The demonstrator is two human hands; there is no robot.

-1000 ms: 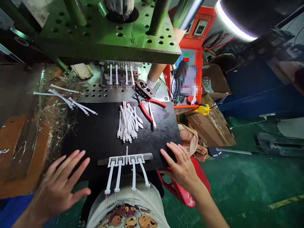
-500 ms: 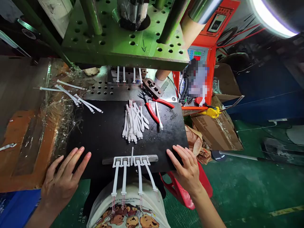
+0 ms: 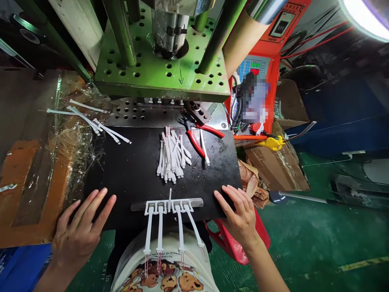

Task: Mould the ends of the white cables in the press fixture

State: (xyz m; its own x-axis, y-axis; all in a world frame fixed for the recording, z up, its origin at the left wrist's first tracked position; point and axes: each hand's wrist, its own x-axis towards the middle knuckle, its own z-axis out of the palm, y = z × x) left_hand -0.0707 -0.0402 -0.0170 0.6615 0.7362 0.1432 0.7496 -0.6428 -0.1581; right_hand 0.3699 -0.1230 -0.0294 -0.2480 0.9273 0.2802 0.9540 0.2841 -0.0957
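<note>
My left hand [image 3: 79, 233] rests with fingers spread at the left front corner of the black work board [image 3: 121, 174], holding nothing. Flat on the board's right front edge lies my right hand [image 3: 240, 215], also open and free of any object. Between them sits a clear bar [image 3: 197, 202] carrying a white moulded strip [image 3: 166, 205]. Several short white cables [image 3: 159, 231] hang from that strip toward my shirt, pink wire ends down. Behind it lies a bundle of white cables [image 3: 172, 156] beside red-handled cutting pliers [image 3: 196, 142] and a single white cable [image 3: 205, 148].
A green press plate [image 3: 164, 87] covers most of the mould, with cable ends [image 3: 159, 103] poking out in front. Loose white cables [image 3: 88, 119] lie at the left on plastic film. To the right stand a red control box [image 3: 273, 93] and cardboard boxes [image 3: 273, 162].
The green press plate has come down over the mould, hiding more of the cables there. Both my hands have stayed in place on the board.
</note>
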